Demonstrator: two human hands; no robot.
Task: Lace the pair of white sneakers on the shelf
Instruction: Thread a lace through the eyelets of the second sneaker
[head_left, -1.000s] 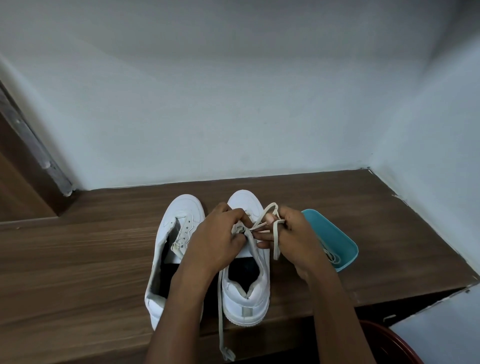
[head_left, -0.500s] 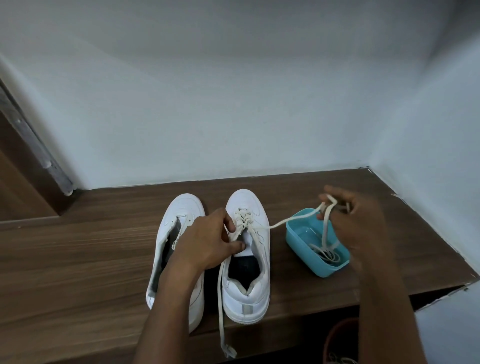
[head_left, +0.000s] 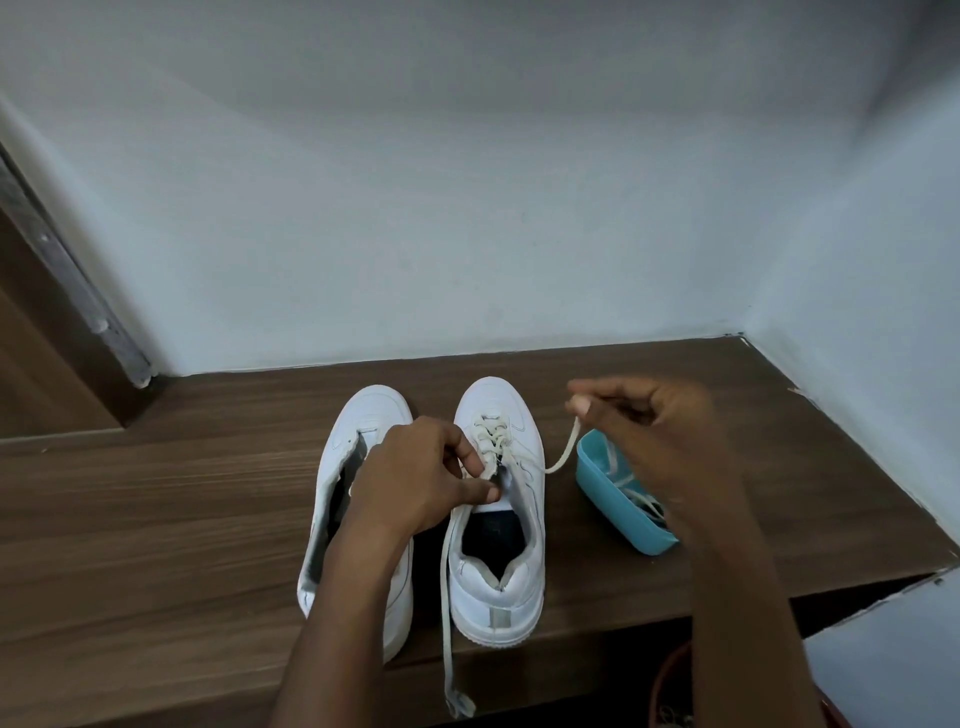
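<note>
Overtightening is to be avoided: the lace (head_left: 568, 450), pinched by the right hand (head_left: 660, 431), could be stripped from the centre-frame sneaker (head_left: 498, 587) on the shelf (head_left: 156, 519), gripped by the left hand (head_left: 415, 478).

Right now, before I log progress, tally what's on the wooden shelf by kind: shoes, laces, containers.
White low-top sneakers: 2, left white sneaker and right white sneaker
Cream flat shoelaces: 2, threaded shoelace on the right one, loose shoelace in the tub, seemingly single
Teal plastic tub: 1
Total: 5
</note>
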